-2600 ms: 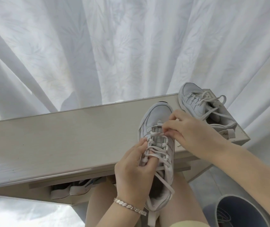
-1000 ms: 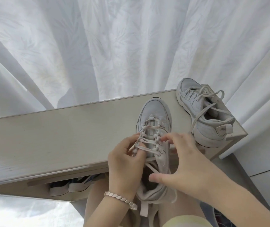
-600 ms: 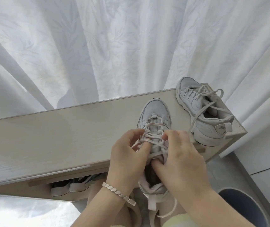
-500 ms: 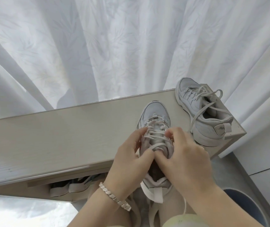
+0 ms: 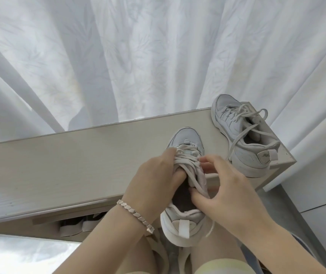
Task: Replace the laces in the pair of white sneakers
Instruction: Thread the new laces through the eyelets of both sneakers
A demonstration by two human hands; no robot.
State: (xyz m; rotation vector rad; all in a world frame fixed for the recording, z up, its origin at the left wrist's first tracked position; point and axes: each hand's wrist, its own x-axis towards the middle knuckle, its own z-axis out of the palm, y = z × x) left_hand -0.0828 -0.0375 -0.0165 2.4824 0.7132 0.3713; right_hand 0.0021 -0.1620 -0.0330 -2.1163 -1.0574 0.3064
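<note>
slipping is the likeliest trouble in the head view. the near sneaker point(image 5: 186, 138) has only its toe on the shelf top point(image 5: 79, 165), and its heel hangs past the front edge over the person's lap. a hard tug on the laces point(image 5: 187, 162) could drag it off unless both hands pin it. the laces are bunched in a loose tangle over the tongue, and pulling the wrong strand would, i judge, tighten a snarl rather than free an eyelet. a loose lace end point(image 5: 210, 229) dangles beside the heel under the right wrist and could snag beneath the sole or forearm. the second sneaker point(image 5: 245, 135), laced but untied, sits at the far right corner of the shelf top with its heel close to the edge, where a swung elbow might knock it off.

the left hand point(image 5: 154, 184), with a bracelet point(image 5: 135, 215) on its wrist, wraps the near shoe's left flank, fingers curled up to the laces and thumb pushed down at the shoe's mouth. the right hand point(image 5: 231, 192) comes in from the right with its forefinger tip at the lace bunch and its thumb on the collar, pinching the right flank between them. its other fingers are spread and free.
</note>
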